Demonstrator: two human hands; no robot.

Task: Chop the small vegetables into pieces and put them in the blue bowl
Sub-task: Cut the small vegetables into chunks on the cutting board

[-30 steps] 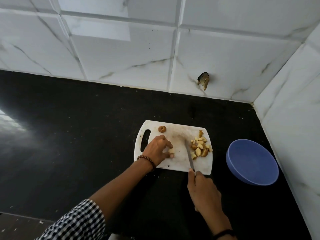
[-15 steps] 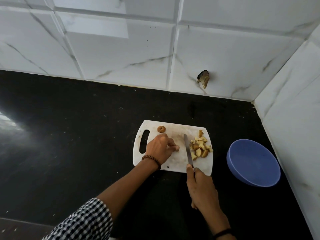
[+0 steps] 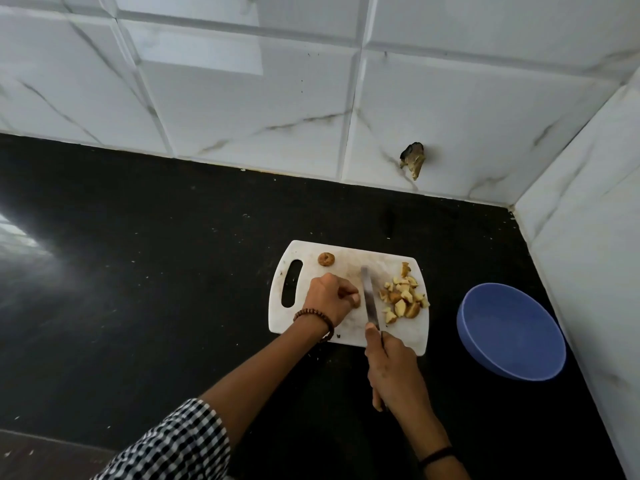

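now chopping: pinching small vegetable (image 3: 356, 301) in left hand (image 3: 327, 299), gripping knife (image 3: 370, 299) in right hand (image 3: 391, 372), blade at its 3 o'clock. next, probably: slice straight down.

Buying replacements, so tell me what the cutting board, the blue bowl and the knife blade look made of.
Cutting board: probably plastic, matt white, stained, with a moulded handle slot. Blue bowl: likely plastic, smooth, even colour, soft sheen. Knife blade: metal, probably steel, by its pale grey shine.

no readable text or labels
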